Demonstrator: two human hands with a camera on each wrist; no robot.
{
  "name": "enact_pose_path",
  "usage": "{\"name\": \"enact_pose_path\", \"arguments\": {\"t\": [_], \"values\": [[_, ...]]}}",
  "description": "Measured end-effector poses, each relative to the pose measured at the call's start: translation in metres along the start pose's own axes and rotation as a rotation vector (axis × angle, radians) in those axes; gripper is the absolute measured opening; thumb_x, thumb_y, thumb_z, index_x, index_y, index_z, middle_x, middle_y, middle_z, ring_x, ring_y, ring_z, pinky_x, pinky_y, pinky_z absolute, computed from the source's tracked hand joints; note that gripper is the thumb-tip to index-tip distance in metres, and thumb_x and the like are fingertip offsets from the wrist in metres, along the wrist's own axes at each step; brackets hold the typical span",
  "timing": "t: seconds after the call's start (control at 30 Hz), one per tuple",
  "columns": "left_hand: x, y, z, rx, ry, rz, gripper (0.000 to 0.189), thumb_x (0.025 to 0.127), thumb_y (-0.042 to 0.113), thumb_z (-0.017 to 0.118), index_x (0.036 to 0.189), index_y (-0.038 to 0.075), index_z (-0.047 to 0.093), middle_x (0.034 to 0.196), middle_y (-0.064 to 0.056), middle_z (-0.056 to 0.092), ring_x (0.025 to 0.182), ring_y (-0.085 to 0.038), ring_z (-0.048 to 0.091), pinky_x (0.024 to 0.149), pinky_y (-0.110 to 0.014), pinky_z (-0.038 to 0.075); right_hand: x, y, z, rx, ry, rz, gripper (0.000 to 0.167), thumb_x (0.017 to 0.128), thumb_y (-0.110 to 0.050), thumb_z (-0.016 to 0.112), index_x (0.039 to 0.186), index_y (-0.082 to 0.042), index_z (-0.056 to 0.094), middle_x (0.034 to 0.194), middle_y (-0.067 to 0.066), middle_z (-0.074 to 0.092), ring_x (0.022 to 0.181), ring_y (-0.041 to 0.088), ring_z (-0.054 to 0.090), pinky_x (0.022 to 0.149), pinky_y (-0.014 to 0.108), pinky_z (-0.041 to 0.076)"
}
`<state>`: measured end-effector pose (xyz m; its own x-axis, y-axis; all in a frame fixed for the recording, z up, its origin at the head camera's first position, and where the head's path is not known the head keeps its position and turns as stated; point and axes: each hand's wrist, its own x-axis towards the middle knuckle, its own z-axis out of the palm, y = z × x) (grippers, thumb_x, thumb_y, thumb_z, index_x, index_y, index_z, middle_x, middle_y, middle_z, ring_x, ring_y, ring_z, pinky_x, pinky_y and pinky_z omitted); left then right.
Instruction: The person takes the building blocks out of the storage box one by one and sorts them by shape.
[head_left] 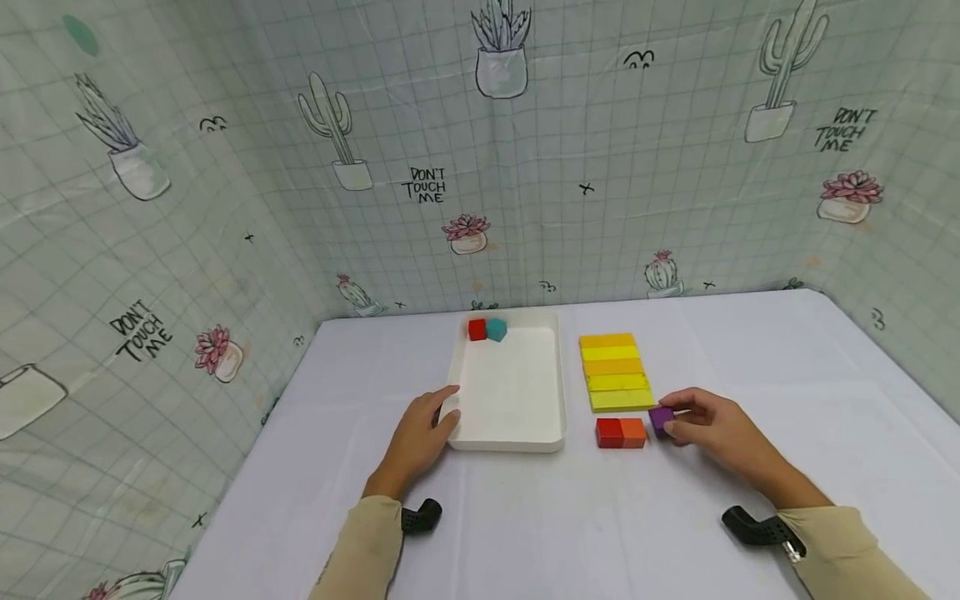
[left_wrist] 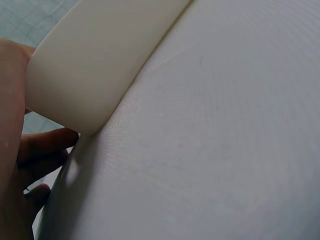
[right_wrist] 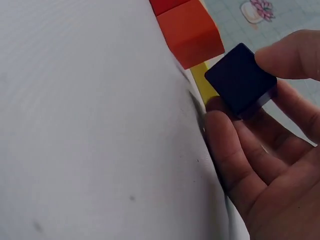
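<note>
My right hand (head_left: pixel 708 425) pinches a purple cube (head_left: pixel 660 422) between thumb and fingers, just right of a red block (head_left: pixel 609 433) and an orange block (head_left: pixel 633 433). In the right wrist view the cube (right_wrist: pixel 240 80) looks almost black, tilted beside the orange block (right_wrist: pixel 190 32). On the other side, my left hand (head_left: pixel 416 437) holds the left wall of a white tray (head_left: pixel 506 447) near its front corner. The left wrist view shows the tray's corner (left_wrist: pixel 85 75) between thumb and fingers. A red cube (head_left: pixel 477 330) and a teal block (head_left: pixel 497 330) sit in the tray's far left corner.
Several yellow and amber strips (head_left: pixel 617 373) lie side by side right of the tray. White cloth (head_left: pixel 510 525) covers the table, and a patterned curtain (head_left: pixel 570 150) hangs behind it. A black wrist mount (head_left: pixel 753 529) sits below each hand.
</note>
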<state>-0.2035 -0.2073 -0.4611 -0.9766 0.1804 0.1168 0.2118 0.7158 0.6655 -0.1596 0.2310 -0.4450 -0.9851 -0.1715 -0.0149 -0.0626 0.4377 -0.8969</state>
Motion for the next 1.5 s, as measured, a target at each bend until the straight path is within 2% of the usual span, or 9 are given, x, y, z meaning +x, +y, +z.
{"name": "enact_pose_path", "arguments": {"t": [0.13,0.33,0.67,0.93,1.07,1.37,1.5], "values": [[0.0008,-0.0010,-0.0022,0.004,0.006,0.007,0.045,0.100,0.029,0.057,0.145,0.019,0.055,0.137,-0.011,0.058,0.131,-0.031,0.048,0.109,-0.054,0.037,0.0026,-0.0005,0.0023,-0.070,0.008,-0.028,0.038,0.093,-0.021,0.073,0.124,-0.002,0.062,0.117,0.015,0.066,0.100,0.022,0.064,0.079,0.023,0.054],[-0.0020,-0.0015,-0.0036,0.016,-0.002,0.014,0.045,0.101,0.029,0.056,0.145,0.018,0.055,0.137,-0.012,0.058,0.131,-0.032,0.048,0.109,-0.055,0.037,0.0025,-0.0009,0.0061,-0.139,-0.012,-0.050,0.033,0.093,-0.021,0.073,0.121,-0.004,0.064,0.113,0.010,0.068,0.102,0.025,0.064,0.081,0.021,0.053],[-0.0020,0.0000,-0.0027,0.017,0.005,0.014,0.045,0.101,0.029,0.056,0.145,0.018,0.055,0.137,-0.011,0.058,0.132,-0.032,0.048,0.109,-0.054,0.036,-0.0002,-0.0042,0.0065,-0.199,-0.032,-0.024,0.035,0.092,-0.025,0.073,0.122,-0.008,0.065,0.116,0.008,0.068,0.105,0.026,0.064,0.081,0.024,0.053],[-0.0013,-0.0001,-0.0015,0.024,0.006,0.014,0.044,0.101,0.029,0.055,0.144,0.018,0.056,0.138,-0.011,0.058,0.132,-0.032,0.048,0.109,-0.055,0.036,-0.0012,-0.0057,0.0069,-0.265,-0.041,0.015,0.039,0.091,-0.030,0.074,0.123,-0.010,0.065,0.117,0.010,0.068,0.099,0.024,0.065,0.084,0.040,0.057],[-0.0002,-0.0008,-0.0007,0.023,0.012,0.016,0.044,0.101,0.029,0.055,0.144,0.018,0.056,0.137,-0.011,0.058,0.132,-0.032,0.048,0.109,-0.055,0.036,-0.0009,-0.0059,0.0060,-0.281,-0.040,0.016,0.039,0.091,-0.030,0.074,0.123,-0.010,0.065,0.118,0.010,0.067,0.099,0.024,0.064,0.086,0.044,0.057],[-0.0002,0.0005,0.0015,0.013,0.015,0.016,0.044,0.101,0.028,0.056,0.143,0.017,0.057,0.136,-0.012,0.059,0.131,-0.033,0.049,0.109,-0.056,0.037,-0.0031,-0.0034,0.0063,-0.276,-0.045,0.023,0.038,0.092,-0.031,0.073,0.122,-0.010,0.066,0.119,0.012,0.067,0.094,0.023,0.064,0.078,0.035,0.055],[-0.0001,0.0009,0.0016,0.006,0.009,0.030,0.043,0.101,0.027,0.055,0.143,0.017,0.057,0.136,-0.013,0.059,0.130,-0.034,0.049,0.108,-0.057,0.037,-0.0032,-0.0031,0.0049,-0.295,-0.058,0.015,0.040,0.092,-0.032,0.072,0.125,-0.010,0.066,0.122,0.013,0.066,0.097,0.023,0.063,0.080,0.036,0.056]]}}
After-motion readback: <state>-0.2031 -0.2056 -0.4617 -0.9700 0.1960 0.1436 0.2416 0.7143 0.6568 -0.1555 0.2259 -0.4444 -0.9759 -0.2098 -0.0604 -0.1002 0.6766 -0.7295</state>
